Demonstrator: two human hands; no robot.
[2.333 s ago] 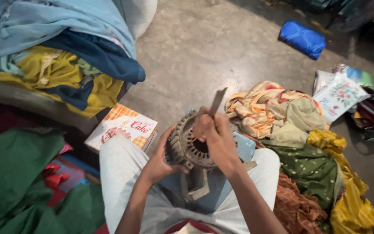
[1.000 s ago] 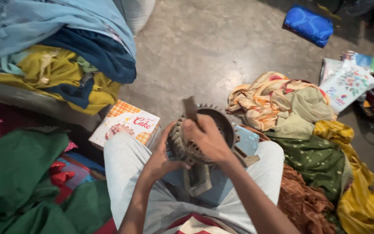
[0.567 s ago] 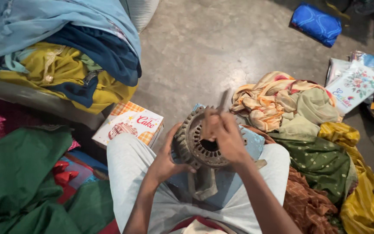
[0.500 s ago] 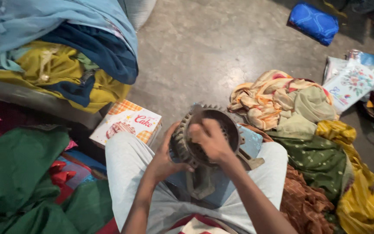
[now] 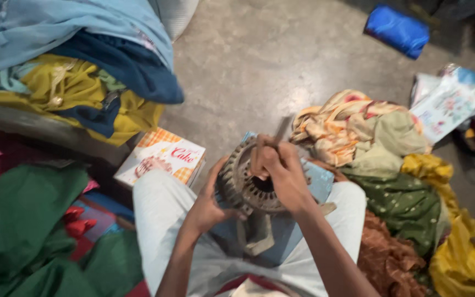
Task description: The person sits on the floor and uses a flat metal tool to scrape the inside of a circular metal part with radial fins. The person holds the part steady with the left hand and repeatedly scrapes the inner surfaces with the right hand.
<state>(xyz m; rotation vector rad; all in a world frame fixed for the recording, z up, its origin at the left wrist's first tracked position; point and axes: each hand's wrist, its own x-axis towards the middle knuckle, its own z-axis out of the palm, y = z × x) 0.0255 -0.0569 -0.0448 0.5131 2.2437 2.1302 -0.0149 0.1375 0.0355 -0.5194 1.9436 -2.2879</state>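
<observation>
A round grey metal motor stator (image 5: 246, 187) with slotted teeth rests on my lap, tilted on its edge. My left hand (image 5: 210, 201) grips its left side from outside. My right hand (image 5: 279, 168) is closed over its top around a thin dark flat tool (image 5: 281, 129) whose end sticks up past my fingers; the lower end goes into the ring's hollow and is hidden. Under the stator lie a blue cloth (image 5: 317, 181) and a strip of grey fabric (image 5: 257, 234) across my pale trousers.
A flat printed cardboard box (image 5: 160, 159) lies left of my knee. Piled clothes sit at the upper left (image 5: 78, 66), green fabric (image 5: 23, 220) lower left, and patterned cloths (image 5: 380, 148) on the right. A blue bag (image 5: 397, 30) lies on the concrete floor (image 5: 259, 60).
My right hand has kept working the tool up and down in the stator's hollow; the tool tip shows above my fingers again. The left hand stays on the stator's side.
</observation>
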